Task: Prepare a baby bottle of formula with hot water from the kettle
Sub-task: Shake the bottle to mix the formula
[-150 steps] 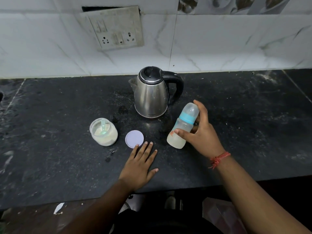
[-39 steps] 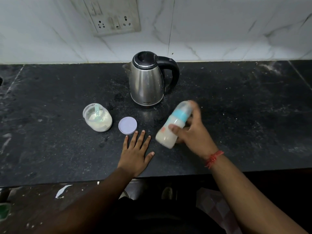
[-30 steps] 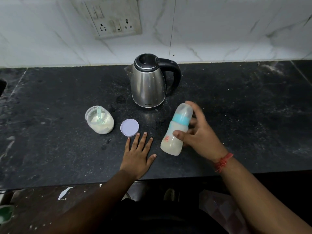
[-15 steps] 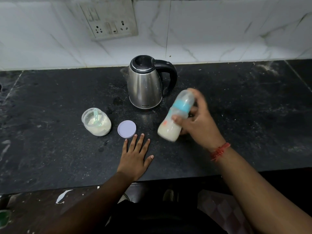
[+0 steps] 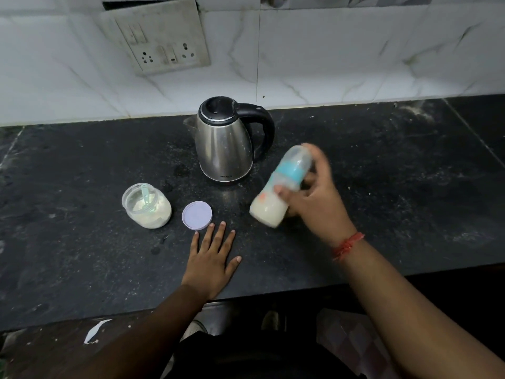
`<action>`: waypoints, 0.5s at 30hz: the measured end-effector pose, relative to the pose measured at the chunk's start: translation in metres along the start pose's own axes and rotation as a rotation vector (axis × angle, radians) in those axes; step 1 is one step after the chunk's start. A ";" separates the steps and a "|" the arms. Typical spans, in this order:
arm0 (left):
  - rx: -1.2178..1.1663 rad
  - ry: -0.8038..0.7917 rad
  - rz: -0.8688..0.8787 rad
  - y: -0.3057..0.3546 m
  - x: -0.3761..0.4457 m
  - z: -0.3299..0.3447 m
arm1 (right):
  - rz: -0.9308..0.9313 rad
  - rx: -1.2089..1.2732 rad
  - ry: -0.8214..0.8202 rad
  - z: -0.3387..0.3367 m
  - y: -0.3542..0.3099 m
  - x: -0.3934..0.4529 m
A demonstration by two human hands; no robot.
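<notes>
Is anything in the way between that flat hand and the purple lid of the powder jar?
Nothing visible. The left hand lies flat on the counter, its fingertips right beside the lid, with no object between them.

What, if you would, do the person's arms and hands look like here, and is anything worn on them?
Both forearms are bare, with no sleeves in view. The right hand has a red thread band tied round its wrist, with loose frayed ends. The left hand wears nothing visible: no ring, watch or band. The nails on it look short and unpainted.
</notes>
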State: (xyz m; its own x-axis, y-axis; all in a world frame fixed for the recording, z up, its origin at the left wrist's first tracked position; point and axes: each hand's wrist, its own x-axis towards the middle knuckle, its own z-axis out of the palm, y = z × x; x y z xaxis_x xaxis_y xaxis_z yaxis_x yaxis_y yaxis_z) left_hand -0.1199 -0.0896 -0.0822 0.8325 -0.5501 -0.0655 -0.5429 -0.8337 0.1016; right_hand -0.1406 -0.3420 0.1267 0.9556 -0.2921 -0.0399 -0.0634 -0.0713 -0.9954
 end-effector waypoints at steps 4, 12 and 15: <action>-0.003 0.016 0.001 0.001 0.001 0.001 | 0.019 0.026 -0.002 -0.002 0.002 0.000; -0.004 0.027 0.002 0.000 0.000 0.002 | 0.039 0.048 -0.043 0.003 0.005 -0.004; -0.008 0.027 -0.001 0.000 0.000 0.002 | 0.025 0.095 0.026 0.010 0.001 -0.006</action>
State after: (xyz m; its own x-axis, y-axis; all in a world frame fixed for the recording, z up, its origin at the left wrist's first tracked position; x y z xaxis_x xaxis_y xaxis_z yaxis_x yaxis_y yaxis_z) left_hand -0.1203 -0.0894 -0.0837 0.8357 -0.5477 -0.0388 -0.5413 -0.8337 0.1095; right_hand -0.1435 -0.3309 0.1254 0.9463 -0.3169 -0.0634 -0.0579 0.0268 -0.9980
